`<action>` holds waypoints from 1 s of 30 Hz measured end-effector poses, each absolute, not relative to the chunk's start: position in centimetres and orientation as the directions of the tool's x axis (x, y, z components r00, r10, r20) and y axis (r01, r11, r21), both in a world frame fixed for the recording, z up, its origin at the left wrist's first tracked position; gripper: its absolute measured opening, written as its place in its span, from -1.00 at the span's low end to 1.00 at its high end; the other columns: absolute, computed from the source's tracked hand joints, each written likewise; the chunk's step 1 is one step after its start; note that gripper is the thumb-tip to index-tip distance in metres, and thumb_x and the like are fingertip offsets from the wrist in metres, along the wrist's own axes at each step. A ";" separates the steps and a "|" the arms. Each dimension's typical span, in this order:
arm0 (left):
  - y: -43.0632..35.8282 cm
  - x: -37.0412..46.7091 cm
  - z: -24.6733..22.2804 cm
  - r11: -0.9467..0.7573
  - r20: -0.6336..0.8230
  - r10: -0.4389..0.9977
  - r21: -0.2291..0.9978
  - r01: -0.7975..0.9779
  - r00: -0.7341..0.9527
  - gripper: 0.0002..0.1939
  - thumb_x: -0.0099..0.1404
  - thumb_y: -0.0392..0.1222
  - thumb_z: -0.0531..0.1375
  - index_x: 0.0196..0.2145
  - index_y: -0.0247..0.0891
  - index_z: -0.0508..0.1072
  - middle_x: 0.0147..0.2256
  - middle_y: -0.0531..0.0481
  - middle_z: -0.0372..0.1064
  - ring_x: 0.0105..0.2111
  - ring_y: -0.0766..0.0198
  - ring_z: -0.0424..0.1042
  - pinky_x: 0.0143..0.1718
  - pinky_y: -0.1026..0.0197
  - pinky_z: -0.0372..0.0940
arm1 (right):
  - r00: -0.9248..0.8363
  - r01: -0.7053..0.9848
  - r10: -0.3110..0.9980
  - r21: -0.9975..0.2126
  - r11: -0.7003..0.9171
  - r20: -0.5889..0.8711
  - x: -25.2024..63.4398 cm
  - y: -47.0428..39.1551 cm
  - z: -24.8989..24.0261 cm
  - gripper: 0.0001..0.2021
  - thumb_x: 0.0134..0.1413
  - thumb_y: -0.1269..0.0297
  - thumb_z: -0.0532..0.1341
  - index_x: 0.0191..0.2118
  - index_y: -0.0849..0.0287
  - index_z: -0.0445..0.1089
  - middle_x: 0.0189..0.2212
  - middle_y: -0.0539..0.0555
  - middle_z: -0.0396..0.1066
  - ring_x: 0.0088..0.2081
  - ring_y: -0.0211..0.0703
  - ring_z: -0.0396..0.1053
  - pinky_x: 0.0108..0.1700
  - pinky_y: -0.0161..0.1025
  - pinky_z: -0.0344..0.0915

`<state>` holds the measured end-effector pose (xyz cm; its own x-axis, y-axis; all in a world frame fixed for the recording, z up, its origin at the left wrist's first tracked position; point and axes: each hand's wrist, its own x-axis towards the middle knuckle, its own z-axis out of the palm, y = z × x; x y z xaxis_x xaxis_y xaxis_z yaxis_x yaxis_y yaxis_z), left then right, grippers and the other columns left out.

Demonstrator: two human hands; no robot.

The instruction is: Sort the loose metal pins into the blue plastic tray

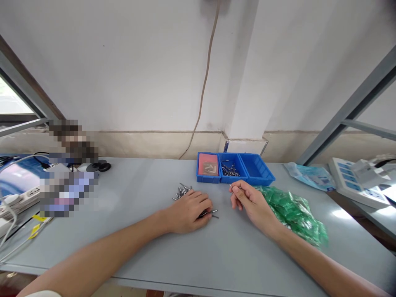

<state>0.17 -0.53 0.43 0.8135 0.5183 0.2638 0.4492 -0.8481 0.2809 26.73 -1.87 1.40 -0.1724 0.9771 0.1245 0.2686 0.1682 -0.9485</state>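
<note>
My left hand (190, 211) rests palm down on the grey table, its fingers curled over several small metal pins (214, 212) whose ends stick out by the fingertips. Beyond the knuckles lies a loose pile of the same shiny pins (182, 191), partly hidden by that hand. My right hand (247, 203) is raised to the right of it, thumb and forefinger pinched on a thin metal pin (230, 185) of which only a tip shows. Just past it, the middle blue bin (229, 180) holds more of these pins.
The left blue bin (208, 179) contains a reddish card and a small bag; the right blue bin (259, 181) adjoins the middle one. Green plastic bags (293, 214) lie beside my right forearm. Power strips (21, 200) and cables are at left, a blue-white packet (311, 176) at right.
</note>
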 end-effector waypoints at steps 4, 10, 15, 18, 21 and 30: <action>-0.5 0.2 0.5 -0.847 0.261 0.520 0.280 0.452 0.813 -0.94 0.52 -0.19 0.15 -0.14 -0.19 0.35 -0.18 -0.01 0.41 -0.18 0.18 0.39 -0.07 0.10 0.18 | -0.176 0.298 0.981 -0.945 0.137 0.087 26.7 -2.0 1.5 -0.60 0.47 -0.13 0.09 -0.23 0.10 0.36 -0.61 -0.07 0.39 -0.50 -0.17 0.25 -0.37 -0.22 0.20; -0.5 0.2 0.4 -0.848 0.262 0.518 0.286 0.447 0.814 -0.94 0.52 -0.19 0.15 -0.15 -0.20 0.33 -0.19 -0.01 0.41 -0.18 0.17 0.37 -0.09 0.10 0.16 | -0.157 0.365 0.984 -0.920 0.142 0.089 26.5 -2.3 1.8 -0.58 0.47 -0.14 0.08 -0.28 0.09 0.37 -0.68 -0.10 0.31 -0.51 -0.16 0.22 -0.36 -0.23 0.17; -0.5 0.2 0.3 -0.849 0.269 0.518 0.279 0.449 0.812 -0.94 0.52 -0.19 0.15 -0.15 -0.20 0.33 -0.19 -0.01 0.40 -0.18 0.17 0.37 -0.08 0.10 0.16 | -0.139 0.363 0.984 -0.918 0.159 0.115 26.7 -2.1 1.6 -0.58 0.47 -0.15 0.07 -0.24 0.09 0.37 -0.64 -0.10 0.30 -0.51 -0.16 0.22 -0.39 -0.23 0.17; -0.5 0.1 0.2 -0.849 0.268 0.519 0.276 0.451 0.812 -0.94 0.52 -0.19 0.15 -0.15 -0.19 0.33 -0.19 -0.01 0.40 -0.18 0.17 0.38 -0.08 0.10 0.16 | -0.135 0.330 0.984 -0.931 0.155 0.116 26.9 -1.9 1.3 -0.62 0.46 -0.13 0.09 -0.17 0.10 0.37 -0.55 -0.06 0.38 -0.50 -0.16 0.24 -0.39 -0.22 0.19; -0.5 0.1 0.2 -0.848 0.268 0.520 0.277 0.452 0.811 -0.93 0.52 -0.18 0.15 -0.16 -0.19 0.33 -0.19 -0.01 0.40 -0.19 0.17 0.37 -0.09 0.10 0.16 | -0.133 0.313 0.983 -0.935 0.165 0.129 26.9 -1.8 1.2 -0.66 0.46 -0.09 0.10 -0.13 0.10 0.36 -0.50 -0.04 0.42 -0.49 -0.17 0.23 -0.38 -0.22 0.21; -0.5 0.2 0.3 -0.849 0.271 0.518 0.277 0.449 0.812 -0.93 0.52 -0.18 0.16 -0.16 -0.19 0.34 -0.20 0.00 0.39 -0.20 0.19 0.37 -0.09 0.10 0.17 | -0.121 0.315 0.983 -0.933 0.173 0.141 26.6 -2.0 1.8 -0.64 0.43 -0.12 0.14 -0.18 0.10 0.37 -0.48 0.00 0.49 -0.49 -0.17 0.23 -0.38 -0.21 0.20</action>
<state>0.17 -0.49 0.28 0.8116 0.5177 0.2709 0.4494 -0.8493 0.2769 26.62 -2.00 1.79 -0.1210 0.9825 0.1414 0.3154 0.1731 -0.9330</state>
